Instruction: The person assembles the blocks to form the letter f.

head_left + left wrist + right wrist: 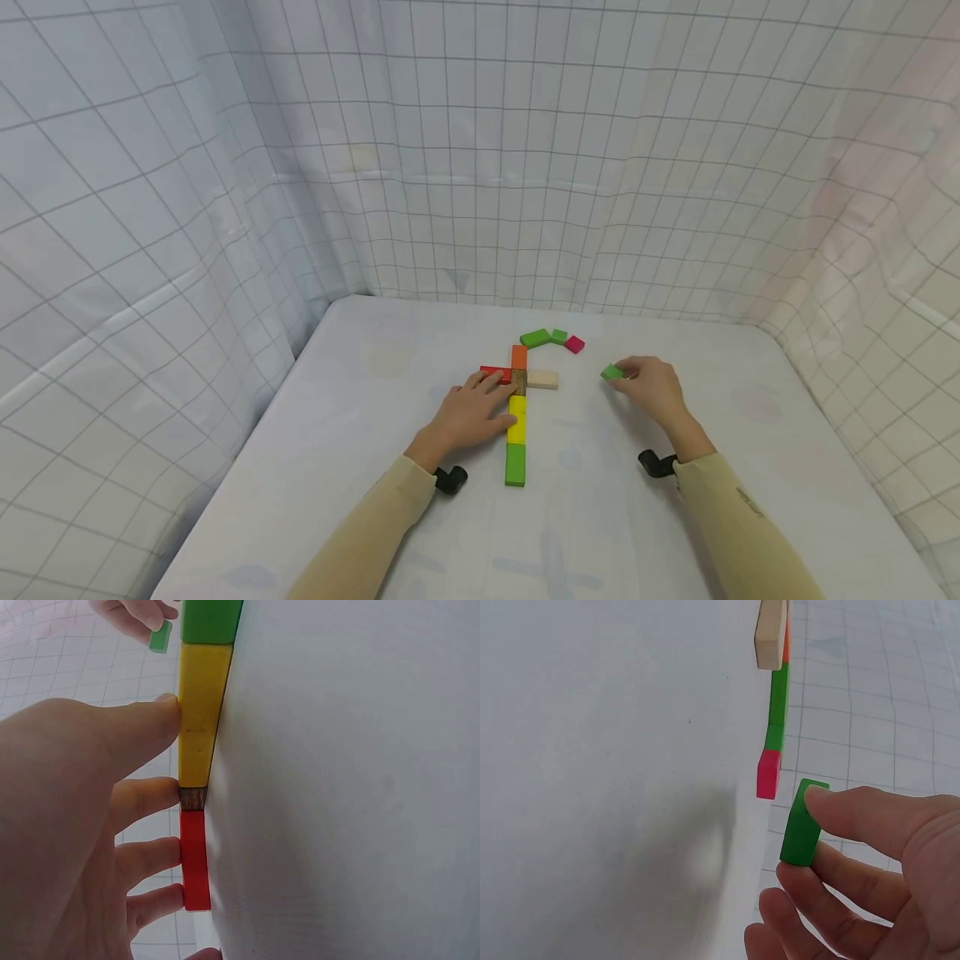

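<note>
Right hand (654,385) pinches small green block (612,372) just above white table (337,433), right of the block cross; left hand (474,408) flat, fingers straight, pressing red block (491,372) and yellow block (517,419).

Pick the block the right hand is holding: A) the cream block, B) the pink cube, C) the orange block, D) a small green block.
D: the right hand pinches a small green block between thumb and fingers, apart from the pink cube and the cream block on the table.
</note>
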